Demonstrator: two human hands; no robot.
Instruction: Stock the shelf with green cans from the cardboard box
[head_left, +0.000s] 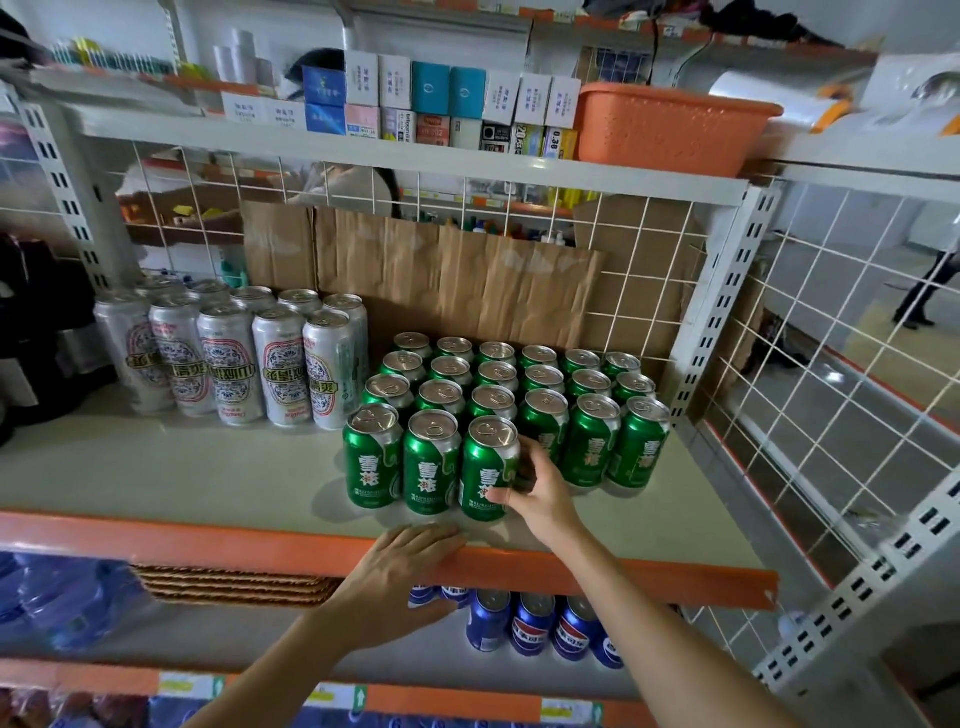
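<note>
Your left hand (400, 577) is closest, lying flat with fingers straight on the orange lip (156, 535) of the shelf (208, 467) and holding nothing. Just past it, your right hand (540, 493) grasps a green can (485, 467): the thumb presses the label on the front and the fingers curl round the can's right side. That can stands upright on the shelf near the front edge, long axis vertical, pull-tab top up and label facing you. It is the right-hand one of three cans in a short front row, touching its neighbour on the left. Behind and to the right of it the other green cans (545, 384) stand in a tight block running back to the rear, all upright with tops up, the front ones showing their labels toward you. A cardboard sheet (457, 280) stands on edge behind them against the wire mesh (649, 249). Left of the block, close beside it, taller silver cans (234, 358) stand upright in rows. On the shelf above, small boxes (431, 104) are stacked side by side, and an orange basket (670, 130) sits at the right; its inside is hidden from this angle. Below the lip, blue cans (535, 623) stand upright on the lower shelf.
</note>
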